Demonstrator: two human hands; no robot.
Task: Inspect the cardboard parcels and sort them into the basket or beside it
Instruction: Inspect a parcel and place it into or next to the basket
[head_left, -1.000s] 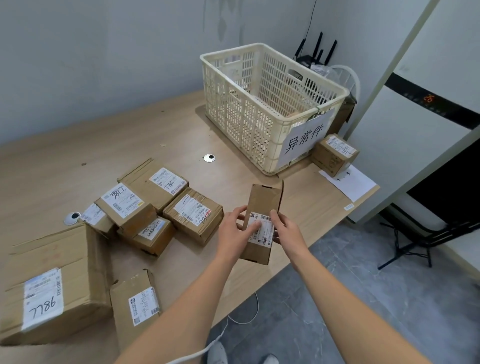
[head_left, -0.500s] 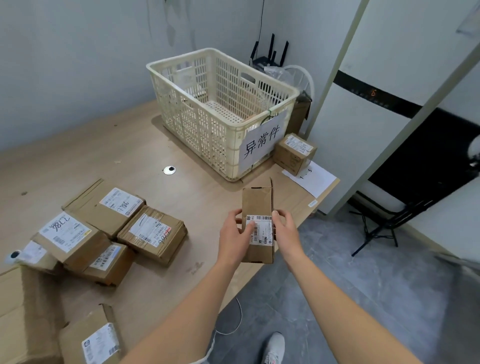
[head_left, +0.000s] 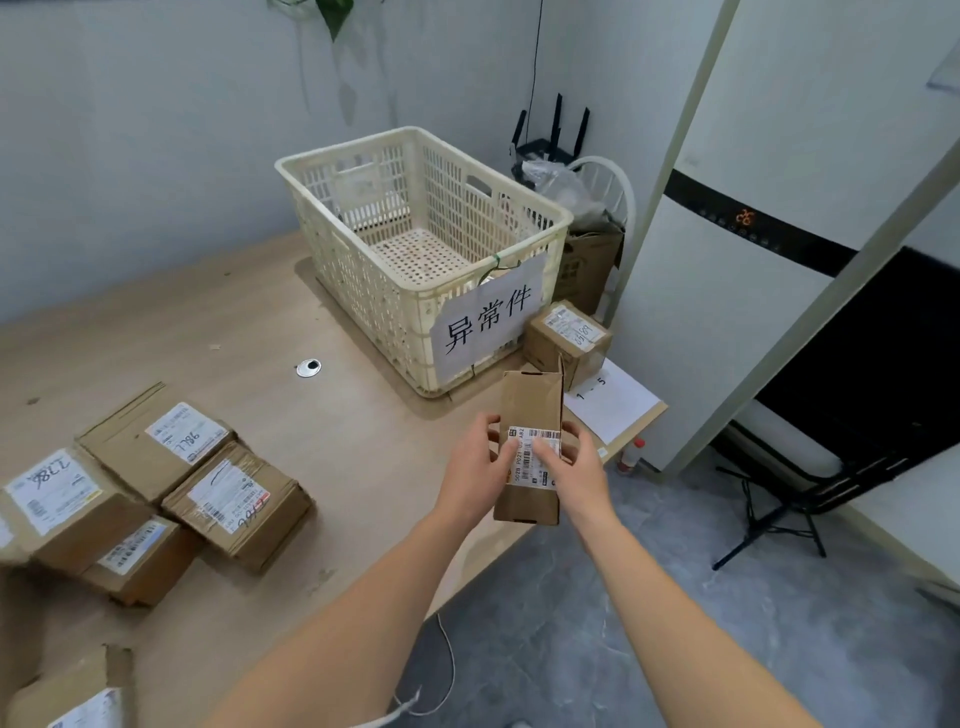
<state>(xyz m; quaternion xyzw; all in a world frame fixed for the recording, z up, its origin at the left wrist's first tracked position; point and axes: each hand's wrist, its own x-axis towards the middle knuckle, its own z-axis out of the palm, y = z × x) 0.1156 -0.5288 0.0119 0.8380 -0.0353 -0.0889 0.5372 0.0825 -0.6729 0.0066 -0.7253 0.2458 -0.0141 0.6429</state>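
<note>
I hold a narrow brown cardboard parcel (head_left: 531, 410) with a barcode label upright above the table's front edge, just in front of the basket. My left hand (head_left: 475, 470) grips its left side and my right hand (head_left: 579, 475) its right side, thumbs on the label. The cream plastic basket (head_left: 332, 197) stands at the back of the table with nothing inside; a paper sign with three characters hangs on its near end. One small parcel (head_left: 563, 338) sits beside the basket on the right. Several labelled parcels (head_left: 234, 499) lie grouped at the table's left.
A sheet of paper (head_left: 615, 402) lies at the table's right corner. A metal cable grommet (head_left: 308, 367) is set in the wooden table (head_left: 208, 332). A white appliance (head_left: 727, 291), a router (head_left: 550, 140) and a black stand (head_left: 774, 514) are on the right.
The view has swung right and closer to the basket. The narrow parcel stays in both hands, now turned more upright and nearer the basket's signed end.
</note>
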